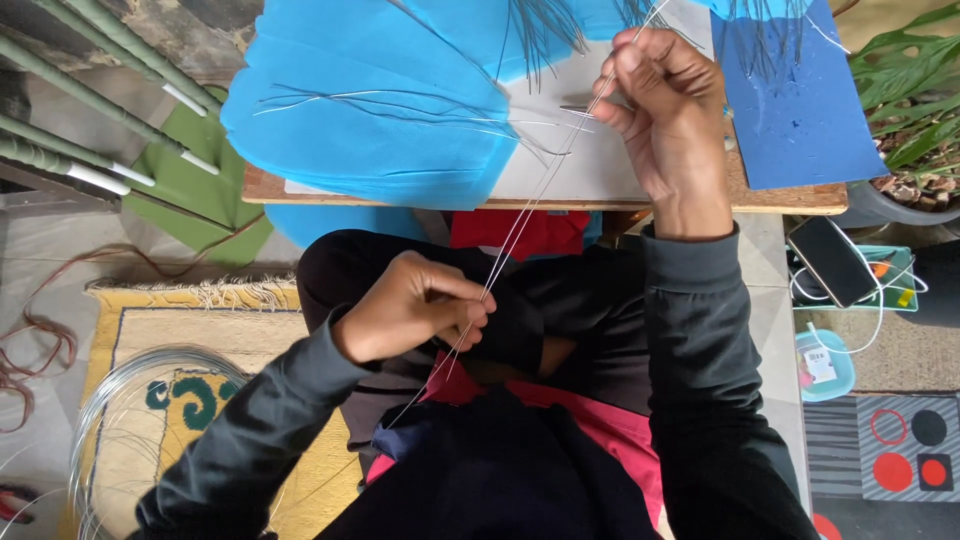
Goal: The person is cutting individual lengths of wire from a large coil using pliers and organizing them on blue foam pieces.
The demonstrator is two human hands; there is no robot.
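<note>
- The left hand (415, 305) is low in the view, above the person's lap, with its fingers closed in a pinch on thin pale wires (520, 225).
- The right hand (668, 110) is higher, over the wooden table (790, 197), and its fingers are also closed tight around the same wires near their upper part.
- The wires run straight and stretched between the two hands, from the lap up across the table edge; their lower ends go past the left hand toward the dark clothes.
- Under the right hand lies a grey sheet (590, 165), and beside it big light blue paper pieces (380, 100) cover the table, with more loose thin wires lying on them.
- A darker blue sheet (800, 110) lies on the right part of the table.
- On the floor at the left, a coil of silver wire (120, 400) rests on a yellow rug (300, 480).
- At the right, a phone (833, 260) lies on a small tray (900, 290), near a green plant (915, 90).
</note>
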